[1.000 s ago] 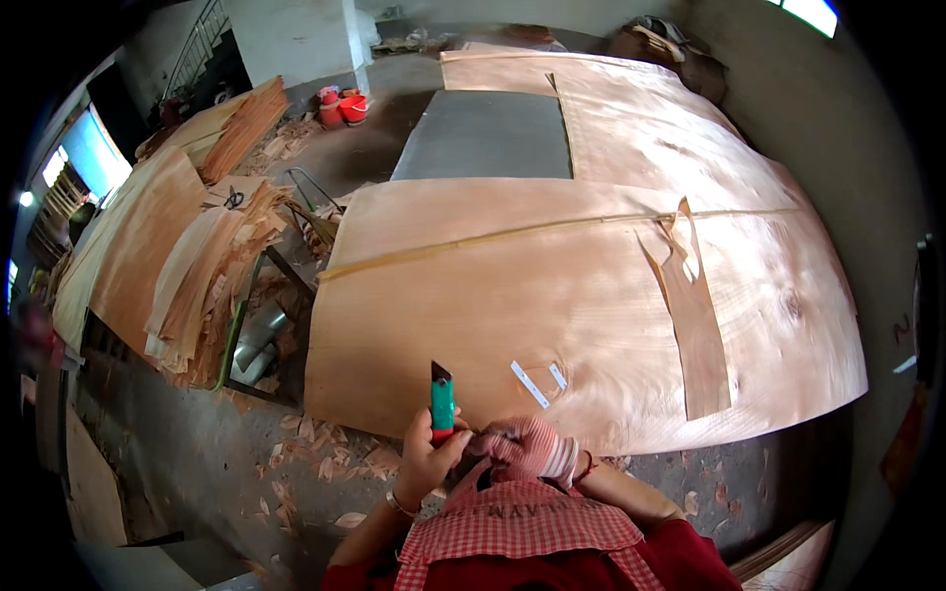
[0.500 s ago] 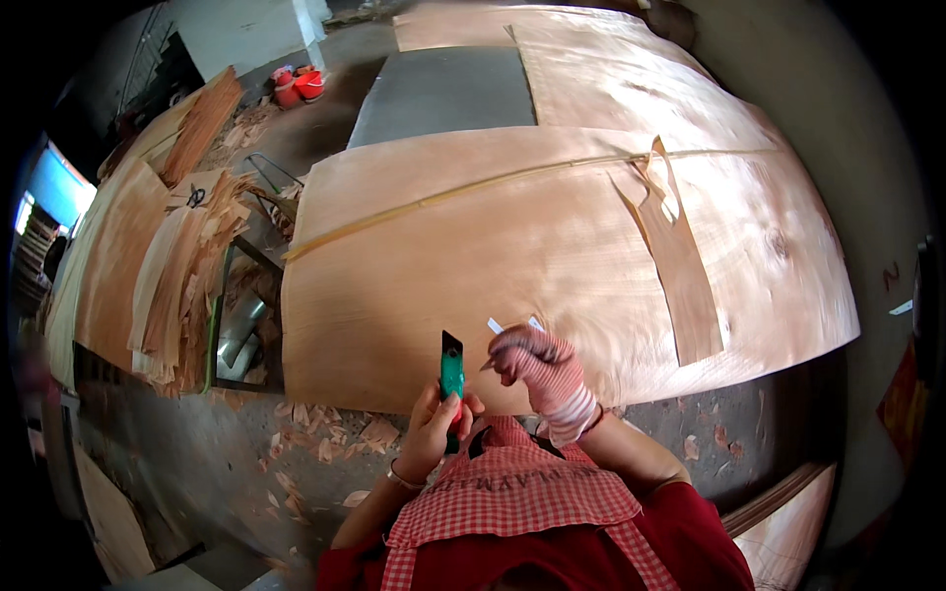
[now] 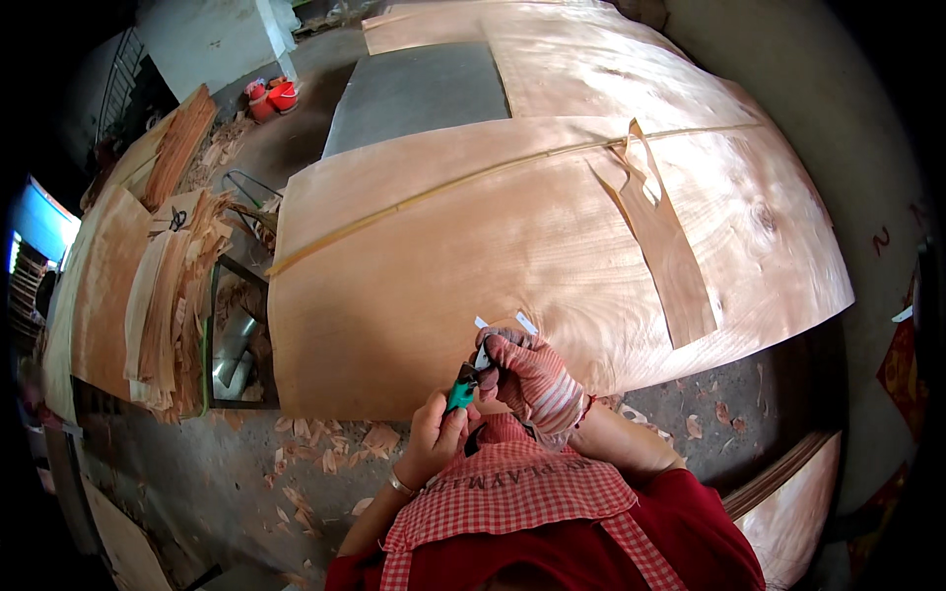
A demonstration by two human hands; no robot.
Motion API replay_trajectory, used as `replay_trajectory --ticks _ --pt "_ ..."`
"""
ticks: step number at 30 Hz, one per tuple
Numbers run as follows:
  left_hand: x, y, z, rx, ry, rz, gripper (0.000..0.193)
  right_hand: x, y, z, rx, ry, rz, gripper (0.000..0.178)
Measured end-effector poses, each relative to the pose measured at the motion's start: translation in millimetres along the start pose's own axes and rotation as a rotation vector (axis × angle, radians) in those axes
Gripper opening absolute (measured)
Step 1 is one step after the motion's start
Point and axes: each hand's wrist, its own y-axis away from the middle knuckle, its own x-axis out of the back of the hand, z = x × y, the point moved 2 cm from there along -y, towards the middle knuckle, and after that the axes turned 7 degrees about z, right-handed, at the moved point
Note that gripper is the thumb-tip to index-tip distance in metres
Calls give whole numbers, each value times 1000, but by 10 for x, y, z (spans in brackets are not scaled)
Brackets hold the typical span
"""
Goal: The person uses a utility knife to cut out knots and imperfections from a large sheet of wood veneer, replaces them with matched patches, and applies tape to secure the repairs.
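My bare left hand [image 3: 434,438] grips a small green utility knife [image 3: 459,391], held close to my chest. My right hand [image 3: 530,372], in a red and white knit glove, has its fingers pinched at the knife's top end, where a small white piece shows. Both hands hover just off the near edge of a large sheet of reddish wood veneer [image 3: 443,276]. Two short white strips [image 3: 525,323] lie on the veneer just beyond my gloved fingers.
A narrow veneer patch strip [image 3: 670,246] lies on the sheet at the right. Stacked veneer offcuts [image 3: 163,295] stand to the left beside a metal frame [image 3: 236,335]. Wood scraps [image 3: 325,453] litter the floor. A grey panel [image 3: 419,89] and red buckets [image 3: 276,96] lie farther back.
The knife has tilted down from upright and dropped closer to my chest. My gloved right hand has closed onto its top end. My view has moved nearer the veneer edge.
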Motion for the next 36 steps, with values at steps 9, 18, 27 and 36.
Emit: replay_trajectory --ticks 9,18,27,36 --pt "66 -22 -84 2 -71 22 11 -84 -38 -31 286 403 74 16" --pt "85 -11 -70 193 156 -71 16 29 -89 -15 274 589 74 18" --pt "47 30 -51 321 225 -113 17 64 -42 -3 259 607 130 19" --pt "-79 79 -118 338 292 -14 15 98 -27 -37 113 534 105 24"
